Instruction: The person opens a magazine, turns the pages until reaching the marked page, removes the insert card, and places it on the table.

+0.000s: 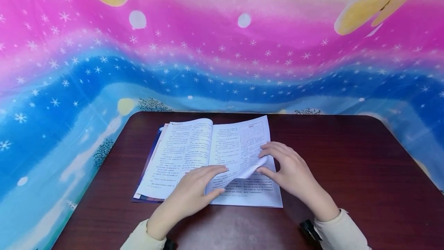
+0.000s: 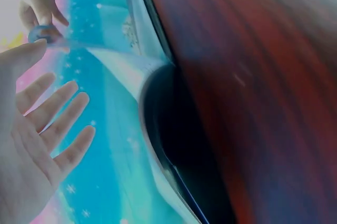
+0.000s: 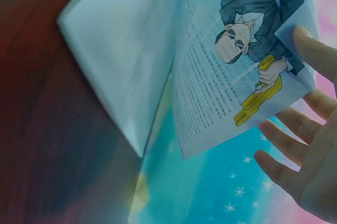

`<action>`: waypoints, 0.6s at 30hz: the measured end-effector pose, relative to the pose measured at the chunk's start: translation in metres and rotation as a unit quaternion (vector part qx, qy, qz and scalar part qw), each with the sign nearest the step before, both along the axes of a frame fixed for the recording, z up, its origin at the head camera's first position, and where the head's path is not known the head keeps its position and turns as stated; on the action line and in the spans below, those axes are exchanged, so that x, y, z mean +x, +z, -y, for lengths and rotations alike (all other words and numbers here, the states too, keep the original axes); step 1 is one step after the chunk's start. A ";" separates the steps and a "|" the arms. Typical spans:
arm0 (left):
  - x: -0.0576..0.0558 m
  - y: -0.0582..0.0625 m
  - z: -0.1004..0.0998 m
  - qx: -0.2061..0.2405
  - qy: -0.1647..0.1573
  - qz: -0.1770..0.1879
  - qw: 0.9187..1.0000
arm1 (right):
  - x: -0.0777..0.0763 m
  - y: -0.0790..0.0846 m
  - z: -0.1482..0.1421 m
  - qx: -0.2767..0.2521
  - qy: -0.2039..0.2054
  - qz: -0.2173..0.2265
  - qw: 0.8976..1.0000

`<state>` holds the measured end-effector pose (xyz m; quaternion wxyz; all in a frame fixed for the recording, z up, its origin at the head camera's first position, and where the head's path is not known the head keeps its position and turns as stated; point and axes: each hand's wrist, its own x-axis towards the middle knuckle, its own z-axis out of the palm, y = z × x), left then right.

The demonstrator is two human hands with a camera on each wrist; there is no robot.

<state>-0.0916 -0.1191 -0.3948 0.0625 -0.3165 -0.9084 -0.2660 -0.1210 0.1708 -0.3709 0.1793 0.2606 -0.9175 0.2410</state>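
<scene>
My magazine [image 1: 164, 157] lay open on the reddish-brown table [image 1: 347, 153], a bit left of the middle. My right hand [image 1: 295, 173] was pinching the right page [image 1: 229, 138] between thumb and fingers, near edge curled up, cartoon guy [image 3: 253, 34] on its underside. My left hand [image 1: 194, 190] was relaxed, fingers spread, over the near part. Pink-and-blue snowflake backdrop [image 1: 222, 55] past the far edge, plus both sides lol.

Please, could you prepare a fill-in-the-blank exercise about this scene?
The white printed-paper magazine on the dark reddish-brown table lies ____, not closed.
The ____ hand pinches a curled white printed page.
On this page, the drawn dark-suited man holds an object coloured ____.

Missing words: open; right; yellow.
</scene>
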 end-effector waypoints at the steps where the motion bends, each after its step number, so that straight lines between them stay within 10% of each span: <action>1: -0.001 0.001 -0.003 0.007 -0.006 -0.002 1.000 | 0.000 0.002 0.001 0.000 0.000 -0.001 1.000; 18: -0.008 0.012 -0.035 0.092 -0.050 -0.117 0.988 | 0.003 0.020 0.015 -0.003 0.015 -0.012 1.000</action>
